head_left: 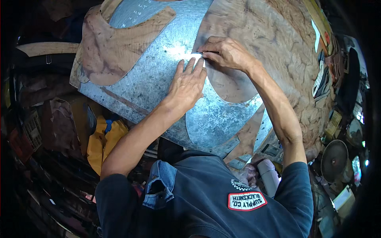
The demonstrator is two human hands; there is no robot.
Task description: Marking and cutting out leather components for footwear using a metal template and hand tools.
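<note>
Your left hand [187,84] lies flat, fingers parted, on the grey metal sheet [147,89]; your right hand [229,52] curls tightly over the brown sheet [228,85]; its hold is hidden. More brown sheet lies leftward.

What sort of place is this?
Probably a workshop, perhaps for leather: there's a large wrinkled brown sheet resembling hide, a curved brown piece lying on a grey metal surface, and a round fan off to the right.
</note>
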